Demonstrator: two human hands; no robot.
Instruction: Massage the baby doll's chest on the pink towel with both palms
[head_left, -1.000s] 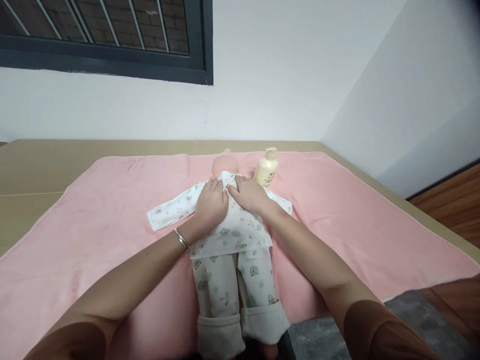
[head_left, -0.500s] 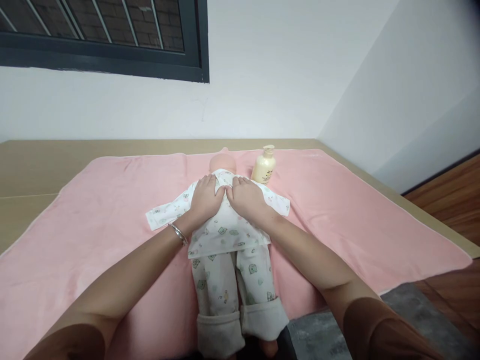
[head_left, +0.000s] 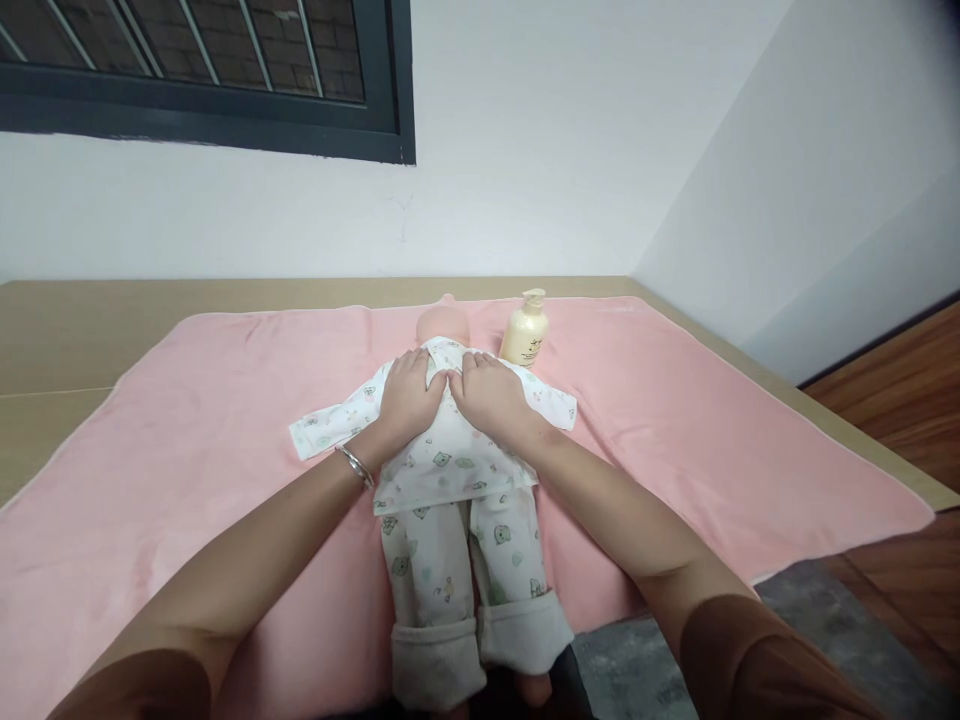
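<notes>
A baby doll (head_left: 444, 325) lies stretched out, its head at the far end, dressed in a white printed top (head_left: 457, 455) and matching trousers (head_left: 431, 565) with rolled-up cuffs. My left hand (head_left: 409, 397) rests flat on the left side of the doll's upper body, fingers pointing toward its head. On the other side my right hand (head_left: 487, 393) lies the same way, the two thumbs meeting near the middle. Neither hand grips anything. Just beyond my right hand stands a cream pump bottle (head_left: 525, 328), close to the doll's shoulder.
Under the doll a pink blanket (head_left: 247, 400) covers most of the wooden table (head_left: 90, 310). A white wall (head_left: 525, 180) rises behind it, with a dark-framed barred window (head_left: 386, 110) at upper left. Wood panelling (head_left: 900, 390) and grey floor (head_left: 817, 630) show at the right.
The whole view has shifted very slightly left. Both hands remain at the same spot on the doll, and the bottle has not moved.
</notes>
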